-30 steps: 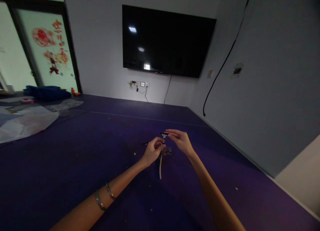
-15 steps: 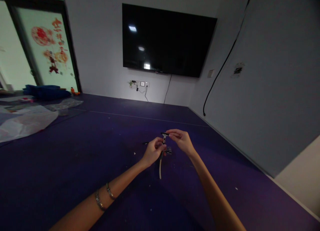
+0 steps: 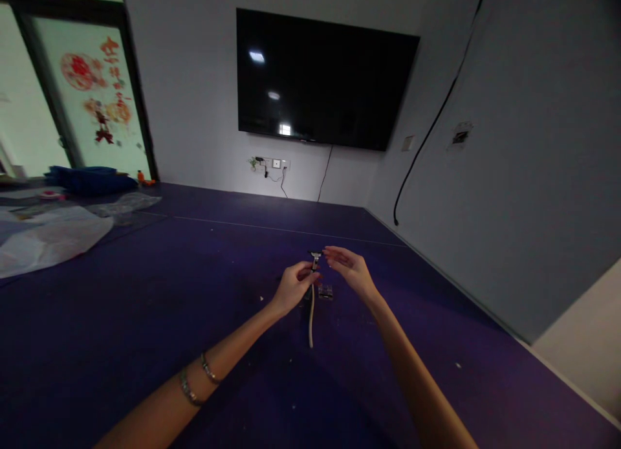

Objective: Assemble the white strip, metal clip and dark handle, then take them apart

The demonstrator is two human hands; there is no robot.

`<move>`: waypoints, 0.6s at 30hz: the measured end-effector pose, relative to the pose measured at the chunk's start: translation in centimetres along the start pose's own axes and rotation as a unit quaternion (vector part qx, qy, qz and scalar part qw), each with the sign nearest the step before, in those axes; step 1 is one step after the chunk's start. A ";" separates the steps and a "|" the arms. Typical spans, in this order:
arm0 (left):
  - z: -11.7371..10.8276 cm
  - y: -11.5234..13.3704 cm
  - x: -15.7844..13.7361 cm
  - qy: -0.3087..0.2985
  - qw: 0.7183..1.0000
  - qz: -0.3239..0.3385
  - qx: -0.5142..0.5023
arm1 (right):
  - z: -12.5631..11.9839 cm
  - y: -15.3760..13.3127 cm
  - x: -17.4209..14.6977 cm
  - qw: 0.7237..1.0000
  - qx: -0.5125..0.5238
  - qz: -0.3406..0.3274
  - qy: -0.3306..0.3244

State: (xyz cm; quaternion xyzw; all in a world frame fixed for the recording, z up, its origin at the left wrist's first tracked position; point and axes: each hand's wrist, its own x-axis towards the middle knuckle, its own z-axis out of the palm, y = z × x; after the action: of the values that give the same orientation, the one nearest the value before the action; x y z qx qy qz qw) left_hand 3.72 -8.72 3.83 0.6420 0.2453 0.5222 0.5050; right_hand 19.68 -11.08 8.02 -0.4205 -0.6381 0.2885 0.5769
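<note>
T-headed tool (image 3: 315,261) is gripped just below its silvery neck by the L hand (image 3: 293,288), the nearer one, & is held up betw. both hands over a purple surface (image 3: 218,339). Its long axis is pointed approx. fwd, w/ the thin dark crossbar (image 3: 315,252) at the far end. The bar's R tip is met, or nearly (contact unclear), by the R hand (image 3: 354,272), fingers parted. Below, a pale rod (image 3: 311,323) is seen; whether it's joined can't be told.

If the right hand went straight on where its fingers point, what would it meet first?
Probably the silver-and-black T-shaped tool, close to the right hand; depth leaves any contact unclear.
</note>
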 end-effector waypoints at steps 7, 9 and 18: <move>-1.3 1.1 1.3 0.089 0.996 -0.015 -0.020 | 0.8 1.7 -0.5 0.982 -0.156 0.038 -0.104; -1.4 1.2 1.4 0.103 0.994 -0.019 -0.009 | 1.4 1.7 -1.0 0.970 -0.197 0.028 -0.142; -1.2 1.3 1.2 0.119 0.993 -0.021 0.013 | 4.8 -1.0 -2.5 0.887 -0.459 0.007 -0.048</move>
State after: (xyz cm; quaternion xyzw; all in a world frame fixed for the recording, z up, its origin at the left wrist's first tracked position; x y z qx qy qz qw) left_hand 2.72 -7.69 5.43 0.5766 0.3242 0.5807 0.4745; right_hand 14.72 -13.11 6.81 -0.6283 -0.7235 -0.0124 0.2858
